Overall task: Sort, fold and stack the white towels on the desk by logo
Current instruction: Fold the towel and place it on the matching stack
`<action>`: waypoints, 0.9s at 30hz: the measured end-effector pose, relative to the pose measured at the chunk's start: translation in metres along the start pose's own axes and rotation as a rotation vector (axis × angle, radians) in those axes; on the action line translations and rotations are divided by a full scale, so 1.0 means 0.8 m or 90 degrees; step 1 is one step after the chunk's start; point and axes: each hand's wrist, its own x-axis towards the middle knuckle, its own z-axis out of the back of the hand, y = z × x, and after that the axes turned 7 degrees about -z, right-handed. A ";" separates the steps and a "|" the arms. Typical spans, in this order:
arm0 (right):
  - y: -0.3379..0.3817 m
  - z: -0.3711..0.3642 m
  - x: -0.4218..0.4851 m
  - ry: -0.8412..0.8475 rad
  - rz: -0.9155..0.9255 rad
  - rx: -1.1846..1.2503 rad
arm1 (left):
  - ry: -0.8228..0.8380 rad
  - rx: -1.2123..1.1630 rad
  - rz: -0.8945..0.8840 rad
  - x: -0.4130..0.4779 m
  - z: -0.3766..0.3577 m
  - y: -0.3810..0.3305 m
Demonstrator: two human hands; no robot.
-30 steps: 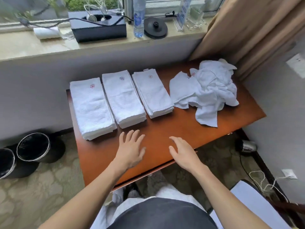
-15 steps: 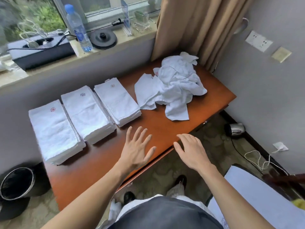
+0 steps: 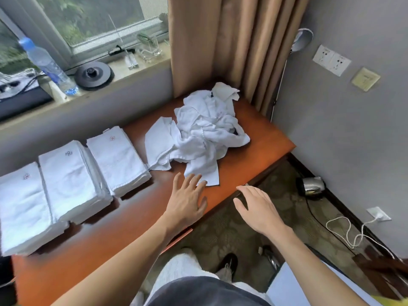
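Towels already folded stand in three stacks along the desk [image 3: 110, 230]: the left stack [image 3: 24, 208] with a red logo, the middle stack [image 3: 70, 182] with a dark logo, the right stack [image 3: 119, 160] with a red one. Right of them lies the loose pile [image 3: 203, 133], crumpled and unsorted, so much folding seems left. The left hand [image 3: 187, 202] is spread flat, fingertips touching the pile's near corner, gripping nothing. The right hand [image 3: 258, 208] hovers open and empty past the desk edge. Compared with a moment ago, the view has swung right, and the left hand has advanced from bare wood to the pile.
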 end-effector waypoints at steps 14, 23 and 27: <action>0.017 0.069 0.221 0.042 -0.010 -0.027 | -0.071 -0.132 0.044 0.203 -0.010 0.071; 0.070 0.103 0.356 0.096 0.124 -0.020 | -0.098 -0.199 0.118 0.273 0.001 0.105; 0.081 0.101 0.412 0.148 0.197 -0.074 | -0.100 -0.231 0.190 0.281 -0.004 0.102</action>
